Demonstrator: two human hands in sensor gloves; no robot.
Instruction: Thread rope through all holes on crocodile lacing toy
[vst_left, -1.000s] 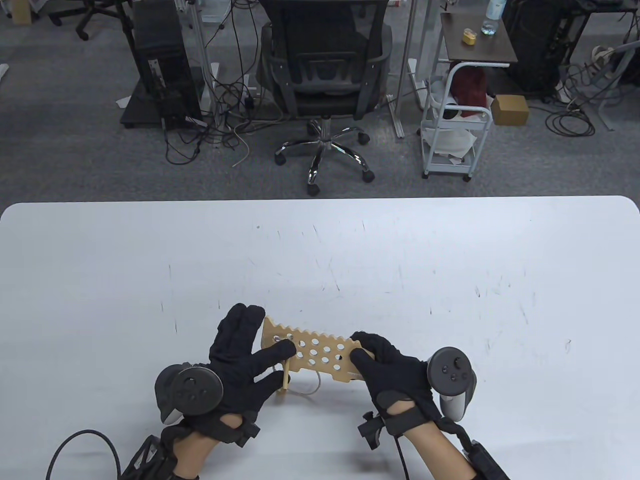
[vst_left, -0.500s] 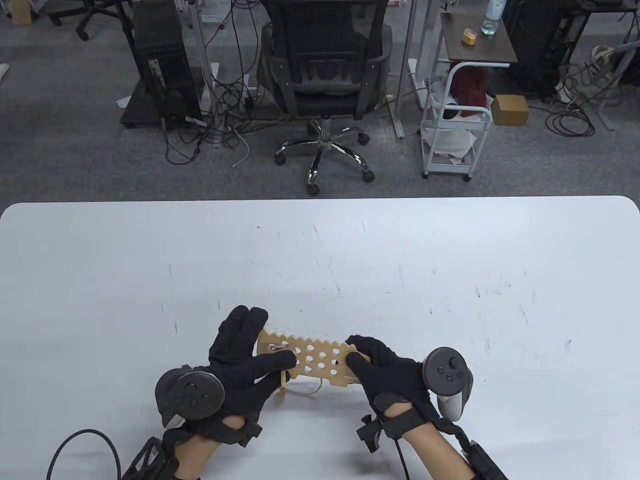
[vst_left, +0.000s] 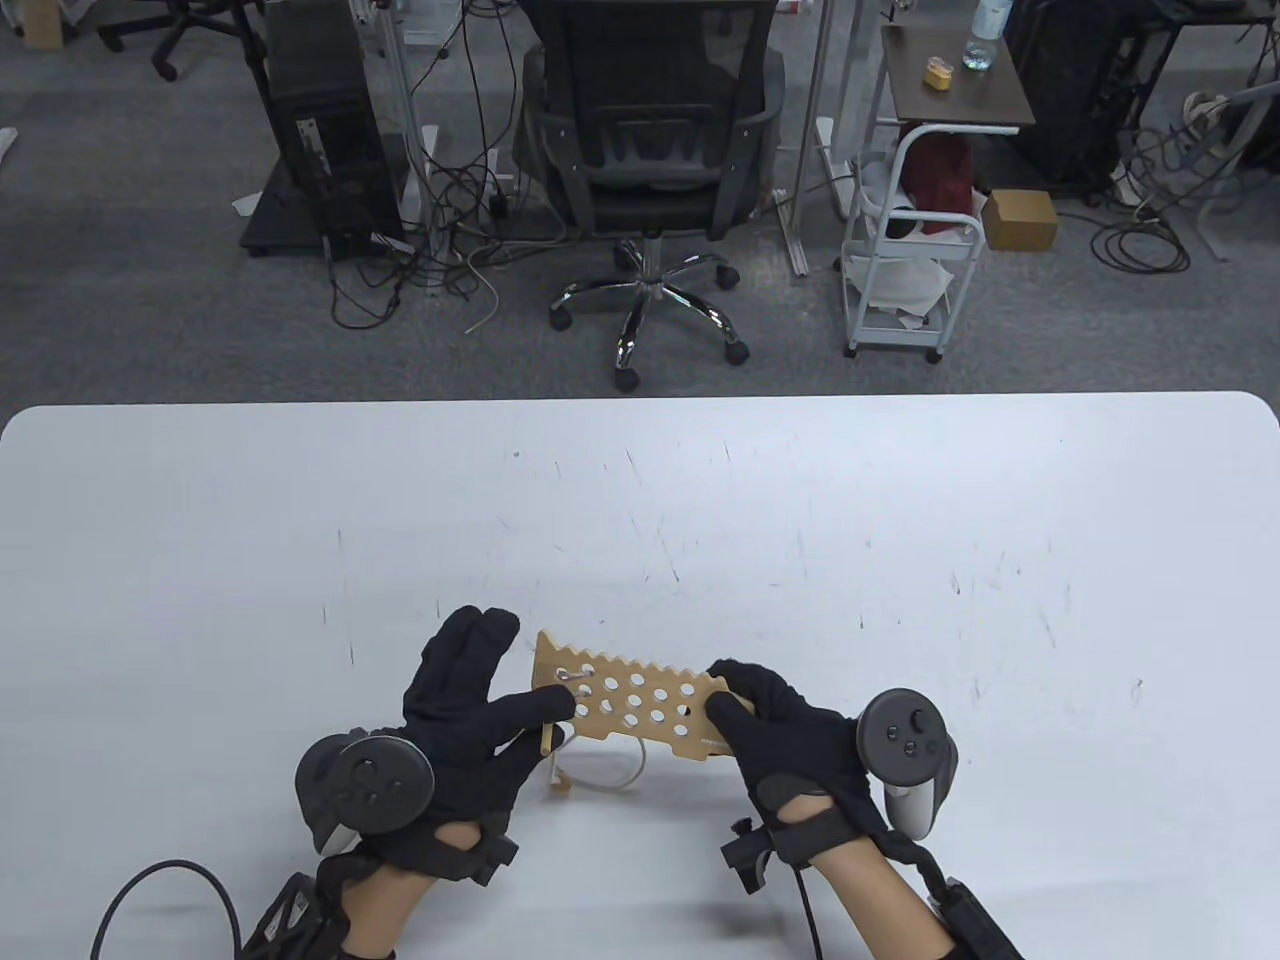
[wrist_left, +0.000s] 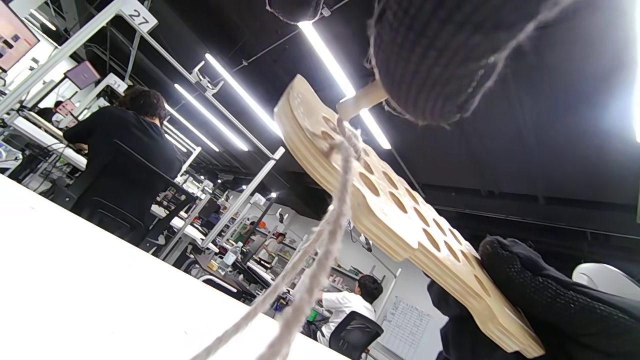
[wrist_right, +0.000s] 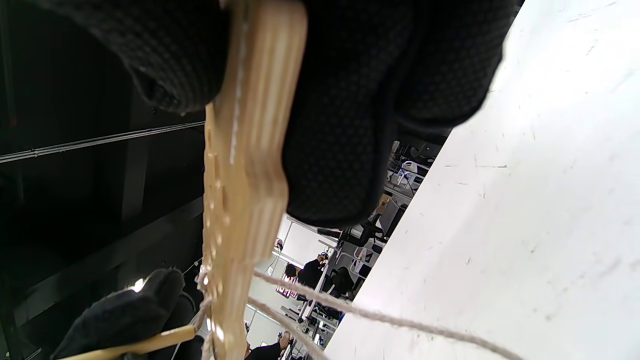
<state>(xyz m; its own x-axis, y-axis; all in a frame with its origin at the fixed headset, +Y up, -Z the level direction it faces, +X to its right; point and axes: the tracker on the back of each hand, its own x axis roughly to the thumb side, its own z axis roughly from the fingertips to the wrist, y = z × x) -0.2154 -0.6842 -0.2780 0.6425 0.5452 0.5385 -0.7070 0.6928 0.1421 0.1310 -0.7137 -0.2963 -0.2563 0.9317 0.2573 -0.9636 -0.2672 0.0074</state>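
Two gloved hands share one flat, pale wooden lacing board with a saw-toothed far edge (vst_left: 630, 702) in my table view, held just above the near middle of the white table (vst_left: 900, 520). My right hand (vst_left: 790, 745) clamps the board's right end, thumb on the top face and fingers curled around the far edge. My left hand (vst_left: 470, 715) pinches a thin wooden needle stick (vst_left: 546, 745) at the board's lower left corner between thumb and forefinger; its other fingers stretch out beyond the board's left end. One beige rope (vst_left: 600, 782) loops below the board's near edge, and a short stitch of it shows at the upper left holes. I count three rows of round holes, most of them unlaced. Far of the board the table lies bare to its far edge, with broad white surface on both sides.

From my left wrist view I see the board (wrist_left: 400, 210) from underneath, tilted, with one rope (wrist_left: 320, 235) hanging doubled from a hole near its left end down towards the table. The stick (wrist_left: 361, 99) pokes out from under a fingertip (wrist_left: 430, 60) beside that hole.

My right wrist view shows the board (wrist_right: 245, 165) edge-on, squeezed between thumb and fingers (wrist_right: 360, 115), two rope strands (wrist_right: 380, 317) trailing from its far end towards the table, and the left hand (wrist_right: 125, 315) holding the stick (wrist_right: 140, 345) there.
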